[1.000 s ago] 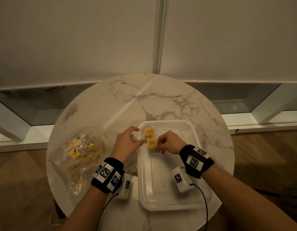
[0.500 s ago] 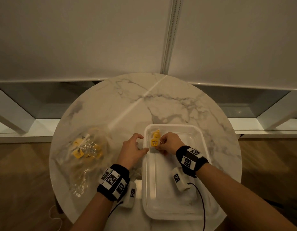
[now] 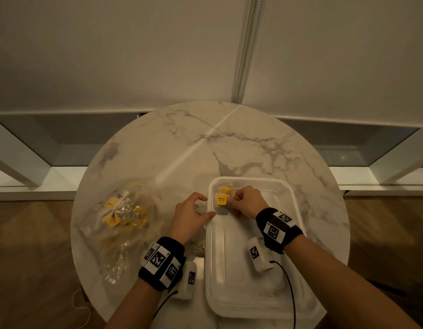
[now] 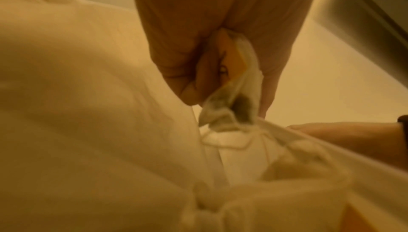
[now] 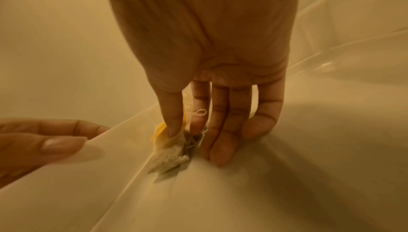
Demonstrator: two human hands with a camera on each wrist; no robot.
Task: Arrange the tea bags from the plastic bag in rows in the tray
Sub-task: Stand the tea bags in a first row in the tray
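My right hand (image 3: 247,201) pinches a tea bag (image 5: 171,146) between thumb and forefinger, the other fingers (image 5: 220,131) straight down with their tips on the floor of the tray (image 3: 298,210). In the right wrist view the pouch hangs below the pinch and its lower end touches the tray floor close against the left wall; a small loop of string shows by the forefinger. From the head view the yellow tag (image 3: 221,200) of this bag faces up, just left of my knuckles, in the far left corner of the tray.

Just beyond it, further into that corner, lie other tea bags (image 3: 226,189), their yellow tags showing; I cannot count them surely. So the held bag lies straight under the grip, on the near side of those already placed, and I judge the row runs along the left wall toward me. The pouch's long axis appears roughly upright, so it would have to be laid down along the floor.

My left hand (image 3: 190,218) holds nothing that I can see; its fingers are loosely bent, the thumb tip touching the tray's left rim from outside. It is the nearer hand to the plastic bag (image 3: 120,217), which lies well apart on the left of the marble table (image 3: 241,148) with many bags inside. I judge the task is at an early stage.
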